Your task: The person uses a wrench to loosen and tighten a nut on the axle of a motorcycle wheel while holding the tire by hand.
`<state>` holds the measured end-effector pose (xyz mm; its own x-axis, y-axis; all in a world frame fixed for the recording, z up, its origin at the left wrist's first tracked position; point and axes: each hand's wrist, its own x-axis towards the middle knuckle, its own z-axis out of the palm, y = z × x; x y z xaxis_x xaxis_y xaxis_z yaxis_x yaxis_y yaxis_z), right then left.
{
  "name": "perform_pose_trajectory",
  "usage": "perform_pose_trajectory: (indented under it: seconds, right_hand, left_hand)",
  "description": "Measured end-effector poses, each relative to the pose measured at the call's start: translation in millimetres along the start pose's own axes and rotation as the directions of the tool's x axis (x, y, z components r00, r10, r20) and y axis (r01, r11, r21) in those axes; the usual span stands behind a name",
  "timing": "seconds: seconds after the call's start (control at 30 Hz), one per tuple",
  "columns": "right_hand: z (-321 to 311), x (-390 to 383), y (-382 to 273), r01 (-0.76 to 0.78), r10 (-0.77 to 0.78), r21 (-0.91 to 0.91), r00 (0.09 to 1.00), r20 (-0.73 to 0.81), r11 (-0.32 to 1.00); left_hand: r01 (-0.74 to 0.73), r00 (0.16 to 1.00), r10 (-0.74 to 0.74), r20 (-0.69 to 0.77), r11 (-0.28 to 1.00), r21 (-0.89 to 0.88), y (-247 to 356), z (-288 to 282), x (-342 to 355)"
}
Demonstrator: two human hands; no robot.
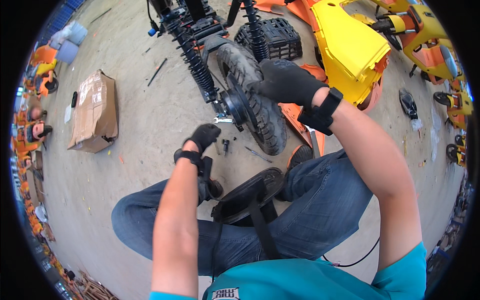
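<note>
Several orange scooters (45, 55) line the far left, well apart from the black wheel (272, 134) that stands upright in front of me. Also well to the left of the wheel, a battered brown box (94, 112) sits on the concrete floor (127, 165). Nearer the wheel, though apart from it, a thin black rod (157, 71) lies on the floor, and a coil spring (190, 57) slants down to the wheel's left side. My left hand (204, 137), in a black glove, is held just left of the wheel with its fingers curled in, narrow; I cannot tell whether anything is inside them. Between that hand and the wheel, a silver wrench (222, 120) shows beside the hub, and a small black part (226, 145) lies on the floor below it. A thin tool (258, 154) lies just beside the wheel's lower end. My right hand (289, 82), gloved too, bends over the upper part of the wheel, its fingers together against the tread. Behind the wheel is a black crate (282, 37). Right of the wheel lie an orange panel (297, 122) and a big yellow panel (347, 40); farther right of the wheel stand yellow scooters (425, 55).
</note>
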<state>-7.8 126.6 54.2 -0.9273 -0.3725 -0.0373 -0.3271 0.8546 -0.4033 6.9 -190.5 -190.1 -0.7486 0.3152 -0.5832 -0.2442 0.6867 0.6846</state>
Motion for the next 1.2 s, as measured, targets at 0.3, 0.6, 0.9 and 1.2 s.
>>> perform_pose_trajectory:
  seconds: [0.3,0.6,0.9,1.2]
  right_hand:
    - [21,-20,2,-0.029,0.020,-0.071,0.992,-0.128,0.997]
    - [13,-10,-9,-0.042,0.051,0.118,0.996,-0.077,0.992]
    - [18,-11,-8,0.062,-0.068,-0.043,0.986,-0.153,0.997]
    - [22,-11,1,-0.001,-0.006,-0.069,0.995,-0.097,0.998]
  left_hand:
    - [-0.191,0.932,0.172,-0.318,0.981,-0.031,67,114,17]
    - [-0.213,0.948,0.184,-0.261,0.973,-0.089,51,106,6]
    - [-0.094,0.940,0.182,-0.288,0.951,0.293,52,100,15]
    - [-0.276,0.947,0.321,-0.010,0.831,0.482,-16,112,9]
